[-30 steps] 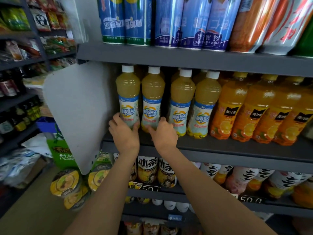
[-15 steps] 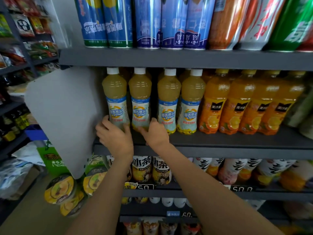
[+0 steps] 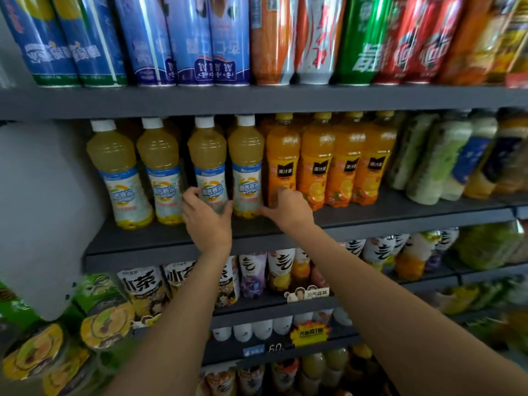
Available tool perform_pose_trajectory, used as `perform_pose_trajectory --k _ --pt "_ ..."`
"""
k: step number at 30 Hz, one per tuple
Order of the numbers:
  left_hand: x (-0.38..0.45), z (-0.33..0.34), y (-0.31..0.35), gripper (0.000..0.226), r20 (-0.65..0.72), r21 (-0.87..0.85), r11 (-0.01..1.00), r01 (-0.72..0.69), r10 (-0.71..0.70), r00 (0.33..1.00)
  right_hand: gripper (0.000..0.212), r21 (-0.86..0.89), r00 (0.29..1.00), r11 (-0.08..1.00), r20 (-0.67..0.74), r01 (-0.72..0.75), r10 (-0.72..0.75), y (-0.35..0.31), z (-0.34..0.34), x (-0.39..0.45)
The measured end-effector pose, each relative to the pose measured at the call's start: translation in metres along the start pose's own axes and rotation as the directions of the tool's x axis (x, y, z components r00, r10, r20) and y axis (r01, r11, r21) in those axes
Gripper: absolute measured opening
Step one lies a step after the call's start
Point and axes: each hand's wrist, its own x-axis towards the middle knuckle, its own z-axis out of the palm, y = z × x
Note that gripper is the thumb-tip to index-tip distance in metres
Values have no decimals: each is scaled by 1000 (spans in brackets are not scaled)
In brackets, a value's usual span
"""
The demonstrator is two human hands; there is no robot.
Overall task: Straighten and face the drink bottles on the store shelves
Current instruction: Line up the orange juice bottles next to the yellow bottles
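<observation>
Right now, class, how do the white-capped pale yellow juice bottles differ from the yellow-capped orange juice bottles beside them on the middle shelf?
The white-capped pale yellow juice bottles hold a cloudy pale drink; the yellow-capped orange juice bottles hold a deep orange one. The pale ones carry blue-and-white labels, the orange ones black name patches. The left hand grips a pale bottle; the right hand reaches an orange one's base. Both stand upright in fours on the grey shelf.

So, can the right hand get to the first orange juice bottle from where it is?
Probably yes. The right hand is already at the base of the first orange juice bottle, at the shelf's open front, with nothing between them.
</observation>
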Motion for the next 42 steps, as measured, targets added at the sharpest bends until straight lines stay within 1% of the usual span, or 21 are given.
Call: perform_pose_trajectory --k 3,8,9,11,12,13,15,16,17,20,24,26,28,29,31,33,34,35,38,40,42 --pt "2 2 -3 56 -14 -6 1000 19 -19 1000 39 -62 1000 998 21 0 1 -6 8 7" --pt "4 3 -7 56 -8 -9 1000 -8 8 1000 37 -70 999 997 41 -15 18 -6 21 10" --pt "2 3 -5 56 -18 4 1000 5 -4 1000 38 -72 998 997 60 -1 6 -4 20 9" --pt "-4 1 1 54 -87 48 999 17 -12 996 37 -36 992 999 119 33 -28 -1 12 8" --pt "-9 1 8 50 -123 52 998 -33 39 992 34 0 989 999 137 49 -49 3 5 6" --pt "-15 2 16 44 -135 43 991 -128 132 982 31 32 990 997 127 65 -68 8 -5 5" --pt "-26 9 40 36 -82 17 938 -346 346 934 25 87 997 994 41 58 -62 25 -30 0" --pt "-31 16 55 34 -43 4 906 -423 422 905 23 125 1000 992 -12 24 -22 37 -45 -2" --pt "-36 24 70 34 -3 -13 883 -468 468 883 22 155 998 988 -60 -22 31 50 -61 -4" --pt "-57 50 114 38 112 -92 857 -507 515 850 23 164 963 974 -193 -157 188 100 -110 -7" --pt "-86 92 153 41 220 -158 833 -530 553 804 31 185 904 951 -308 -249 296 169 -160 -5" --pt "-98 116 169 43 250 -175 843 -509 538 805 37 170 876 940 -346 -295 337 200 -178 -1" --pt "-111 142 182 46 256 -162 874 -459 486 835 49 153 874 931 -320 -333 365 227 -191 6" --pt "-117 156 186 49 250 -145 901 -409 433 866 53 143 882 928 -290 -343 371 240 -194 11" --pt "-129 182 193 56 246 -117 965 -236 258 934 59 75 910 936 -220 -344 352 261 -197 23" --pt "-142 204 199 62 211 -86 995 -56 73 975 62 28 939 949 -139 -313 314 280 -194 36" --pt "-143 207 199 64 180 -86 996 -12 28 983 61 27 944 951 -115 -308 309 283 -190 39" --pt "-146 213 201 66 136 -71 997 8 2 991 59 12 947 951 -87 -308 308 287 -188 42" --pt "-148 225 207 71 30 43 998 40 -42 999 51 -134 962 953 -55 -274 268 295 -190 48" --pt "-145 232 209 74 -5 122 991 58 -58 998 46 -203 975 953 -58 -224 216 298 -195 47" --pt "-143 237 208 71 -32 178 982 56 -51 998 42 -226 982 956 -67 -186 176 303 -197 46"
